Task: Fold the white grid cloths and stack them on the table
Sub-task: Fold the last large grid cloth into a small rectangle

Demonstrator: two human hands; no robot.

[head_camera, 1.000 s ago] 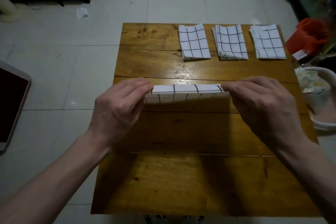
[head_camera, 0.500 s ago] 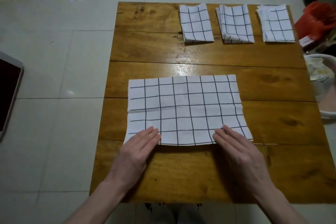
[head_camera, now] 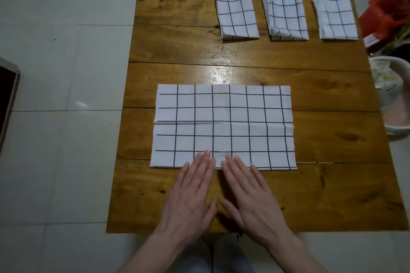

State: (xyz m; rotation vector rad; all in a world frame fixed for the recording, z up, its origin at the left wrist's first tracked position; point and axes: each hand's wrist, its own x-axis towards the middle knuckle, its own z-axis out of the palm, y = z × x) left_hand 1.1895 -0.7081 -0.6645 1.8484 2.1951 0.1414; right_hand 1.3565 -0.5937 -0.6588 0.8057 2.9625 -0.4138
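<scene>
Cloth (head_camera: 224, 126) under both hands' fingertips (head_camera: 207, 157)

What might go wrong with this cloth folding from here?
The spread cloth has a raised crease across its middle, so the next fold may land crooked. Both hands, left hand and right hand, press only the middle of its near edge; the outer corners could slide. The right folded pile lies close to the table's right edge and might get nudged off.
</scene>
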